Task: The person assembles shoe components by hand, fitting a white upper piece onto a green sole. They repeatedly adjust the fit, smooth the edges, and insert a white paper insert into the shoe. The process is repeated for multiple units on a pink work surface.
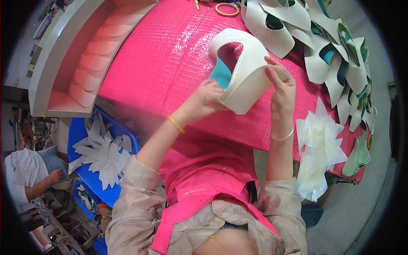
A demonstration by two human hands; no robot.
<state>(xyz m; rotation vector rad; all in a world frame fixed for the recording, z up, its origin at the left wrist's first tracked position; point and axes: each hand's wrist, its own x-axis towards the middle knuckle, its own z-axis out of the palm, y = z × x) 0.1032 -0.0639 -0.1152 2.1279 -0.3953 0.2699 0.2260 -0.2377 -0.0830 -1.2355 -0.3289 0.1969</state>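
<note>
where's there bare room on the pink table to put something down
The widest bare patch of the pink table lies between the white rack on the left and the held white piece. A smaller one shows between the left hand and right hand, below that piece. The right side is crowded with heaped white pieces and, nearer, translucent sheets.

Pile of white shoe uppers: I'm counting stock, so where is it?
In the head view, the shoe-upper pile sits upper right, on the pink table beyond the right hand.
</note>
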